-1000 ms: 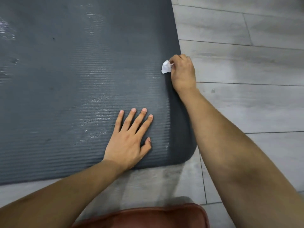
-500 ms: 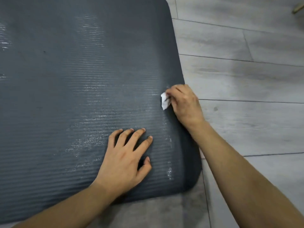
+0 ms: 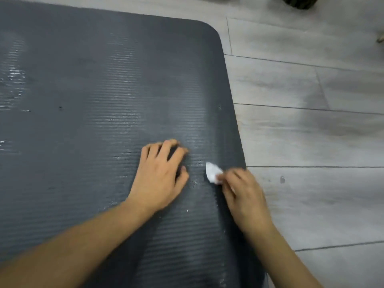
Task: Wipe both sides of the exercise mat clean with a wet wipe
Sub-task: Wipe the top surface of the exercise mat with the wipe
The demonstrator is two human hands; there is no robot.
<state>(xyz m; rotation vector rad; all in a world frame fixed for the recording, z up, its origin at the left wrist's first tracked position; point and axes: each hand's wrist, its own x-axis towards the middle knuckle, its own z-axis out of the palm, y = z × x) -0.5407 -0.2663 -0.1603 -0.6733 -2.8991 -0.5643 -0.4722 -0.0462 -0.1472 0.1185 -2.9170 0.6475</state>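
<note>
A dark grey ribbed exercise mat (image 3: 93, 96) lies flat on the floor and fills most of the view, with wet shiny streaks on it. My right hand (image 3: 243, 192) pinches a small crumpled white wet wipe (image 3: 212, 172) and holds it against the mat near its right edge. My left hand (image 3: 160, 175) rests on the mat just left of the wipe, its fingers bent with the tips on the surface.
Grey wood-look floor planks (image 3: 311, 132) lie to the right of the mat, with a small wet spot (image 3: 282, 179) on them. A dark object (image 3: 299, 2) sits at the top right edge.
My right hand has drawn the wipe along the mat's right edge toward me. My left hand's fingers went from flat to bent. The view has shifted, showing the mat's far right corner.
</note>
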